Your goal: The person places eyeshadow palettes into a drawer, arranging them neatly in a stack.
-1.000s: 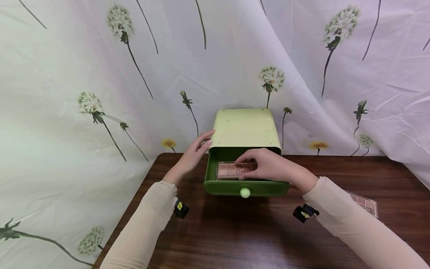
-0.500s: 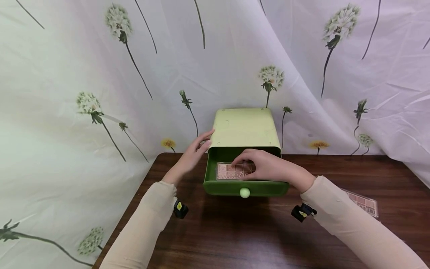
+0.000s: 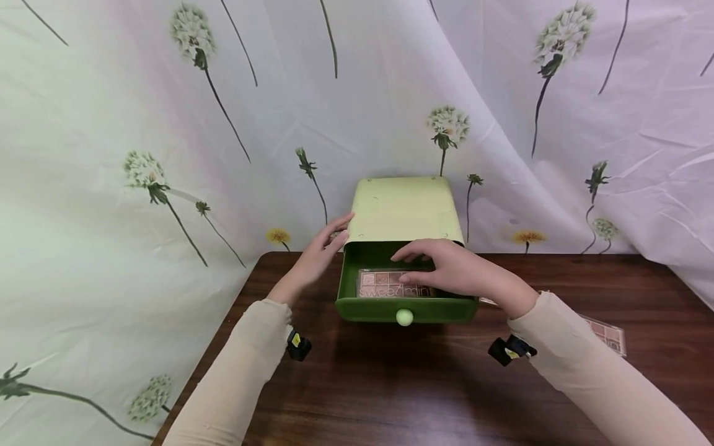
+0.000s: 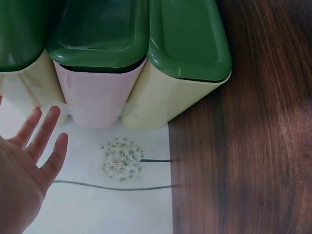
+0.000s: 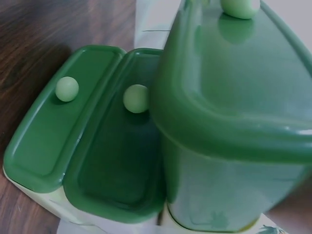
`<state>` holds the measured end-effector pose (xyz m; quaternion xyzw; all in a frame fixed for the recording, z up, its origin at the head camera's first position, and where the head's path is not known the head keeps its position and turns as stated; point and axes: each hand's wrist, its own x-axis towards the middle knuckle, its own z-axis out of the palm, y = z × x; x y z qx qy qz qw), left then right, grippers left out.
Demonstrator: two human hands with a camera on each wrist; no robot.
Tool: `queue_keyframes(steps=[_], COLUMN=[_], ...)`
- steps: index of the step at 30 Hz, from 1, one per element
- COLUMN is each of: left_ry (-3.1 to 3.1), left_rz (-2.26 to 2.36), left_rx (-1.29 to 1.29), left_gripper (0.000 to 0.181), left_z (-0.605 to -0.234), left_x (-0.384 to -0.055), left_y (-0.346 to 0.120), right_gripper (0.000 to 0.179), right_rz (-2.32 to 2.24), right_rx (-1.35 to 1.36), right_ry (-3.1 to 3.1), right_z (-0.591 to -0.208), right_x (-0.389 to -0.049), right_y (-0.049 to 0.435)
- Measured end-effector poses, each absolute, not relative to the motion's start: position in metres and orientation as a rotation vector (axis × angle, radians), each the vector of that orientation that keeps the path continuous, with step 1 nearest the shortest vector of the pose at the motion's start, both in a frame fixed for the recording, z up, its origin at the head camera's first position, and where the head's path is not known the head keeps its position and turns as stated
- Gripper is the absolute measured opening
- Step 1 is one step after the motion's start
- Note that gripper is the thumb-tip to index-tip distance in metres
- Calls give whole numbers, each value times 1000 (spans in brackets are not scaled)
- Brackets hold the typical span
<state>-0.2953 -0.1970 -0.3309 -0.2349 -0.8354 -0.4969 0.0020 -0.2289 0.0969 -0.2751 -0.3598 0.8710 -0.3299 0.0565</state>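
A pale yellow-green drawer box (image 3: 406,210) stands at the back of the table, its green top drawer (image 3: 357,310) pulled out. Flat inside the drawer lies an eyeshadow palette (image 3: 379,284) with a clear, lettered lid. My right hand (image 3: 449,266) hovers over the palette's right part, thumb and fingers apart and loosely bent, nothing held between them. It hides that end of the palette. With straight fingers my left hand (image 3: 319,254) touches the box's left side; the left wrist view shows this hand (image 4: 24,170) spread beside the stacked drawers.
Another eyeshadow palette (image 3: 610,337) lies on the dark wooden table (image 3: 362,390), partly behind the right forearm. Two lower drawers (image 5: 61,117) are pushed in, each with a round knob. A dandelion-print cloth (image 3: 379,111) hangs close behind the box.
My right fingers have come off the palette, spread wider and lifted slightly. The palette now lies flat in the drawer with more of its lettering visible. The left hand keeps its place.
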Motion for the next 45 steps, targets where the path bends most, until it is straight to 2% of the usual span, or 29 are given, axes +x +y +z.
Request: queue_keyframes(steps=[6,17,24,35,45], left_ry=[-2613,-2582,-2585,-2589,-2583], left_rz=[-1549,-1552,-1557,-1548,-1574], left_rx=[-741,-771,-763,-757,-771], left_gripper=[48,49,49,48,49], left_z=[-331,-331,-332,-333,-333], left_x=[-295,-295,-295,-296,-297], left_y=[-197,-196,-197,-197,-197], right_gripper=[39,26,25,29,24], right_rz=[-1103,-1252,-1298,-1388,-1338], right_rx=[-1118,-1092,-1119,-986,-797], right_ry=[2663,2803,2896,3018,3038], right_z=[-272,-277,-290,-317,-350], right_x=[-223,-210,-207,-203,-203], right_y=[112,155,180,212,230])
